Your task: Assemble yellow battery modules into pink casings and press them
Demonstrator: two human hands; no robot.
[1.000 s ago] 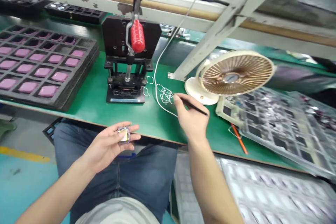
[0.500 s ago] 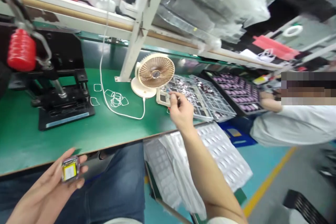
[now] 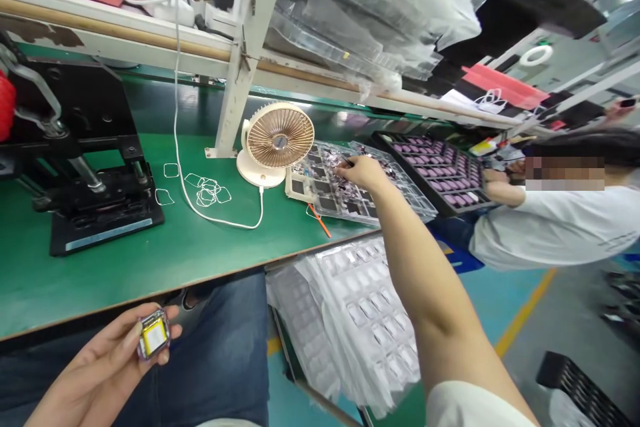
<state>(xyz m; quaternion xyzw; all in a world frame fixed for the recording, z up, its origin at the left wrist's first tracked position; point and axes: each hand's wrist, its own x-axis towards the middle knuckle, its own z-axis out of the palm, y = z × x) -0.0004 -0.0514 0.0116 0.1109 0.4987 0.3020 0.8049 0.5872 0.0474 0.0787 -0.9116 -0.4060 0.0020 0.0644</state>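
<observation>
My left hand (image 3: pixel 107 367) is closed around a small purple-edged electronic device housing (image 3: pixel 154 335), low over my lap. Its inner side faces up, showing a white, yellow-bordered rectangle that looks like a battery. Stretched out to the right, my right hand (image 3: pixel 367 173) has its fingertips pinched down at a clear compartment tray (image 3: pixel 357 217) of small shiny parts. A dark thin thing shows at those fingers; its kind is unclear. Left of that hand, a beige tray (image 3: pixel 300 191) with dark square pieces sits against the clear tray's edge.
A beige fan (image 3: pixel 280 141) stands behind, its white cable (image 3: pixel 225 221) looping over the green bench (image 3: pixel 125 267) near thin white ring gaskets (image 3: pixel 207 192). A black press (image 3: pixel 100 167) is at left. An orange stick (image 3: pixel 321 221) lies near the edge. At right sits a co-worker (image 3: pixel 550 227) beside a black tray (image 3: pixel 435 177) of purple parts.
My right hand has moved from the beige tray beside the fan, rightward to the parts in the clear tray. The view has shifted right; my left hand still holds the device housing, now more tilted.
</observation>
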